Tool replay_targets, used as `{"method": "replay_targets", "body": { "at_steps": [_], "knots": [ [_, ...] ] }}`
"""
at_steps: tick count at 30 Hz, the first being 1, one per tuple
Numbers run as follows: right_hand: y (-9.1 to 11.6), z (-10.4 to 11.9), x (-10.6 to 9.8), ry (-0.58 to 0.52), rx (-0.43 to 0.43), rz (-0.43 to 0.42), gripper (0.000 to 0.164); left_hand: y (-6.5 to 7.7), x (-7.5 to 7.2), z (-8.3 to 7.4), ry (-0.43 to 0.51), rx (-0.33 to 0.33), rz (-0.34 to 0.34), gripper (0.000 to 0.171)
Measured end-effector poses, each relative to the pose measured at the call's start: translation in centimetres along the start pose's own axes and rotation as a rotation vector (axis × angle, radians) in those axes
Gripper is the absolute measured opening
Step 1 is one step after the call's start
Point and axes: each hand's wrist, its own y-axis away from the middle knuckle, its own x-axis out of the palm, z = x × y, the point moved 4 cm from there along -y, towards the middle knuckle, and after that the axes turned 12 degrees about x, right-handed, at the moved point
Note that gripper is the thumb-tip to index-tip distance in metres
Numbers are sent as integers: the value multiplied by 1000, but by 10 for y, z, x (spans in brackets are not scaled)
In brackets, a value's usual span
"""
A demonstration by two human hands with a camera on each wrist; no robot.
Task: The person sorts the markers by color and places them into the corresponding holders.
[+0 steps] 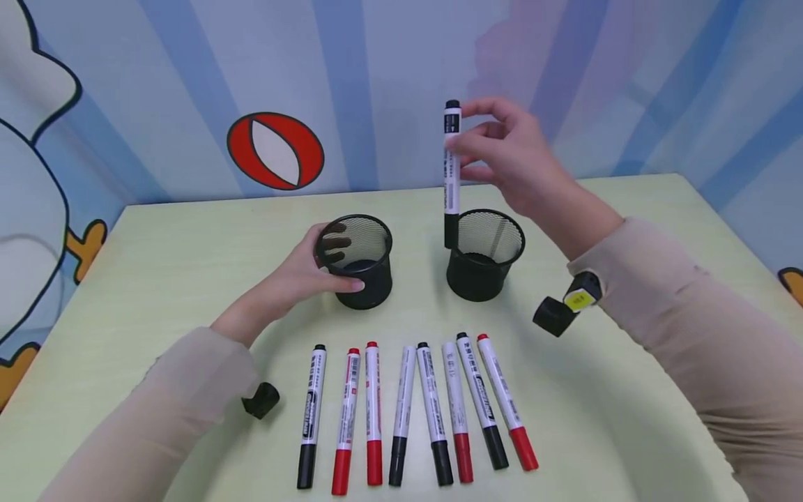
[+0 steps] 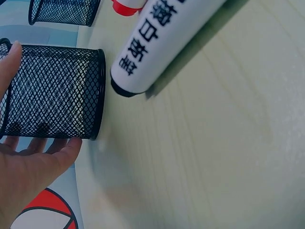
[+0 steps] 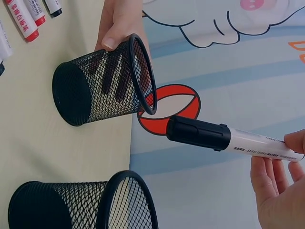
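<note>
The left cup (image 1: 370,287) and right cup (image 1: 478,282) before me look like black metal, their walls rough open mesh, their rims smooth and faintly glossy. The marker I hold (image 1: 452,183) seems to be smooth plastic, its white barrel softly shiny, its black cap ridged with a dull sheen. The row of markers (image 1: 373,397) looks like the same slick plastic. My tabletop (image 1: 188,251) shows pale wood grain under a smooth, satiny finish. My left sleeve (image 1: 169,390) and right sleeve (image 1: 690,314) are matt, creased cloth. The wall (image 1: 414,70) looks smooth; paper or plastic, I cannot tell.
</note>
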Motion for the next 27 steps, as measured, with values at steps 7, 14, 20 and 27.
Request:
{"method": "replay_targets", "body": {
  "at_steps": [7,14,20,27],
  "knots": [
    [-12,-3,13,13,-29,10,31,-1,0,1,13,2,-5,87],
    [-22,-9,26,0,-20,23,29,0,-2,5,10,-14,-7,88],
    [-31,-17,36,20,-5,22,29,1,-1,8,9,-25,-10,90],
    [-40,-24,54,94,-4,7,29,1,-3,8,6,-11,-7,87]
  ]
}}
